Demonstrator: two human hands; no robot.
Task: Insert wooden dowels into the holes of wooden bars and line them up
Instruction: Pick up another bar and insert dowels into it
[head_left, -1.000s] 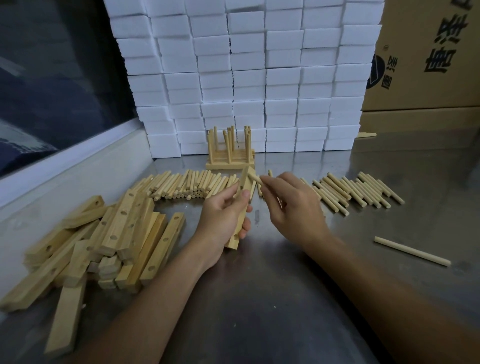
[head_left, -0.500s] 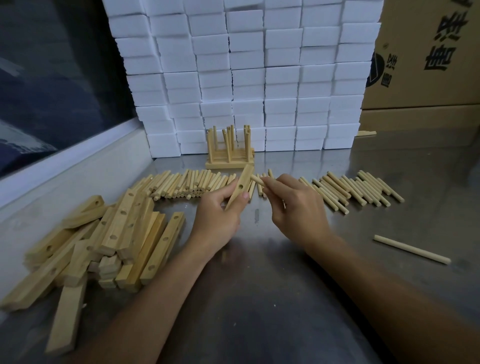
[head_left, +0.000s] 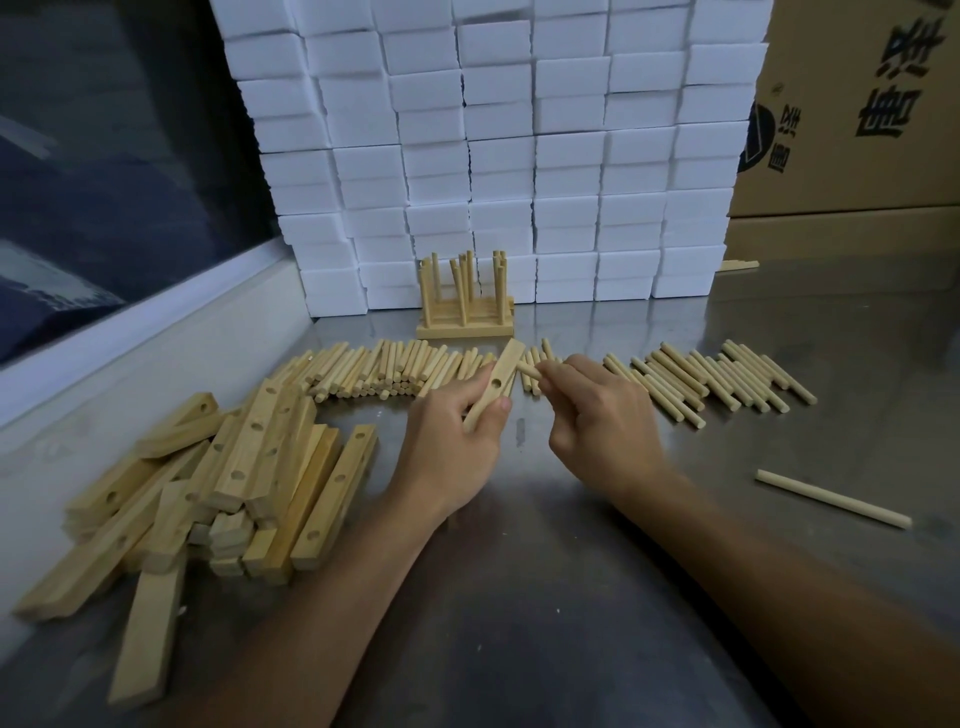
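Above the grey metal table (head_left: 545, 597), the left hand (head_left: 457, 441) grips a pale drilled wooden bar (head_left: 493, 384), tilted; the right hand (head_left: 602, 415) pinches a short round wooden dowel (head_left: 529, 369) beside its upper end. Approaching askew, the dowel could likely jam or slip.

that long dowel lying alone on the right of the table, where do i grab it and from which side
Pinch the long dowel near its middle, from straight above. It lies flat on the steel table with nothing touching it, so thumb and finger can close across its thin round shaft.
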